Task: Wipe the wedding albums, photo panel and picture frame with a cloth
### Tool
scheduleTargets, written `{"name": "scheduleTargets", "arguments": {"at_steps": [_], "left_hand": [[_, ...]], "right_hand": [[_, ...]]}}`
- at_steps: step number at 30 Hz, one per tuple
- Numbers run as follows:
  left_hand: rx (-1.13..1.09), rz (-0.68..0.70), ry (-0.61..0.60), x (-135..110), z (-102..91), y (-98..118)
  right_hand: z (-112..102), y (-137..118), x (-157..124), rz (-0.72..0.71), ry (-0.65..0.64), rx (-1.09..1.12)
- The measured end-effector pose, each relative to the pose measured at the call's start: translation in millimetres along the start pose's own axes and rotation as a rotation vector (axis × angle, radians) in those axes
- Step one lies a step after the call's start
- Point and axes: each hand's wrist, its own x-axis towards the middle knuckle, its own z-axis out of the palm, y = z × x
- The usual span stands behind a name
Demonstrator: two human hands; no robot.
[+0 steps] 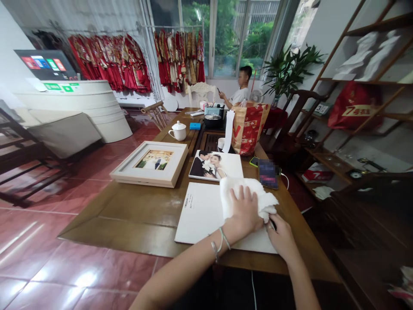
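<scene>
My left hand lies flat with its fingers spread, pressing on a soft white sheet that looks like padding or cloth. The sheet's right edge is ragged. Beneath it lies a white flat board with small print and a barcode near its left edge. At the sheet's lower right corner, my right hand is closed on a small dark object, mostly hidden by the fingers. Just beyond the board is a wedding photo panel. A pale picture frame with a small photo lies to the left.
Around the wooden table are a lidded white cup, a blue box, a red-and-brown paper bag and a phone on a cable. A seated person is at the far end. Shelves stand at right.
</scene>
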Motion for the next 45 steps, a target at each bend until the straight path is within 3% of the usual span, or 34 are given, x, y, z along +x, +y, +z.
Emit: {"name": "scheduleTargets", "arguments": {"at_steps": [5,9,15,21,24,27,30,34,38,41,45], "left_hand": [[-0.089,0.059,-0.017,17,-3.7,5],[-0.118,0.123,-0.018,13,-1.8,0],[-0.069,0.055,0.04,-21,1.8,-2],[0.187,-0.086,-0.086,-66,8.0,28],[0.244,0.015,-0.102,-94,14.7,42],[0.211,0.103,-0.083,-108,16.7,42],[0.112,0.041,-0.034,-97,13.0,28],[0.044,-0.072,0.054,-61,7.9,6],[0.092,-0.07,0.094,-38,8.7,-3],[0.146,-0.027,0.069,-43,11.6,2],[0.199,0.127,0.009,-75,17.9,16]], "right_hand": [[-2,3,1,-0.001,0.028,-0.026],[-2,0,3,0.029,0.041,-0.063],[-3,-7,0,0.023,0.019,-0.014],[-1,4,0,-0.004,-0.003,0.135],[-1,13,4,-0.029,-0.047,0.158],[-2,18,6,-0.075,-0.091,0.183],[-2,14,4,-0.034,-0.07,0.18],[-2,0,0,-0.01,-0.041,0.121],[-2,-11,-1,0.019,-0.026,0.085],[-1,-7,0,0.003,-0.017,0.121],[1,7,2,-0.066,-0.032,0.202]]}}
